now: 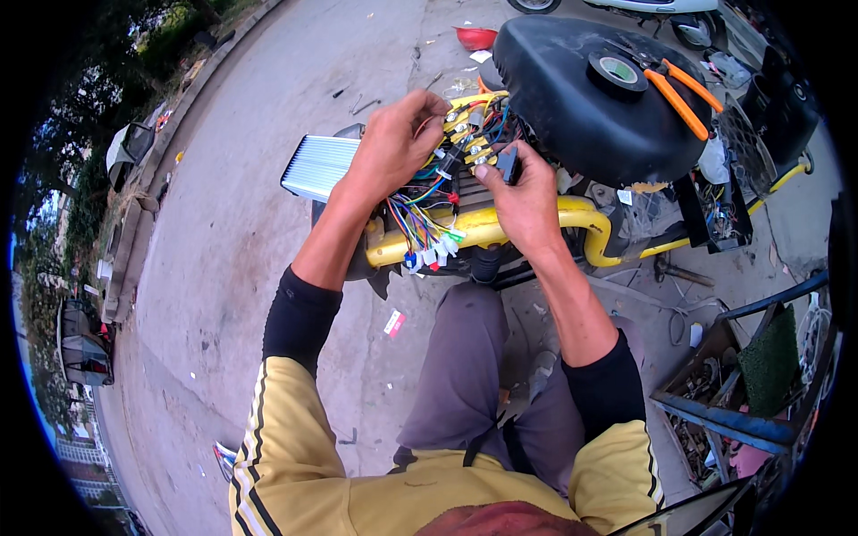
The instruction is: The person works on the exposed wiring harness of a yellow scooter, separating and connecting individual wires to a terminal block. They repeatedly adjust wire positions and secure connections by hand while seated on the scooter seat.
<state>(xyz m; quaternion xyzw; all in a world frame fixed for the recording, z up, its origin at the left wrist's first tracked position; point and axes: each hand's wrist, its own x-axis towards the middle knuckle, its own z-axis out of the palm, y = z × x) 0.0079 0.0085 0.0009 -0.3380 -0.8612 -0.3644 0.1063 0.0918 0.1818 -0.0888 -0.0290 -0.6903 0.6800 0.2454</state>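
My left hand [398,141] is closed in a pinch at the far end of a row of yellow-sleeved wire terminals [459,128]; its fingertips hide what they hold. At the near end of that row, my right hand [527,196] grips a small dark block [508,164] between thumb and fingers. Below both hands, a bundle of thin coloured wires [413,219] with white connectors [445,245] hangs over a yellow frame tube [483,229]. Left of the wires, a silver finned metal box [315,168] lies partly behind my left forearm.
On the black seat [572,107] rest a black tape roll [617,75] and orange-handled pliers [681,100]. A hammer [684,272] lies on the ground at right, near a blue-framed rack [728,420] of parts. A red bowl [475,37] is beyond the vehicle.
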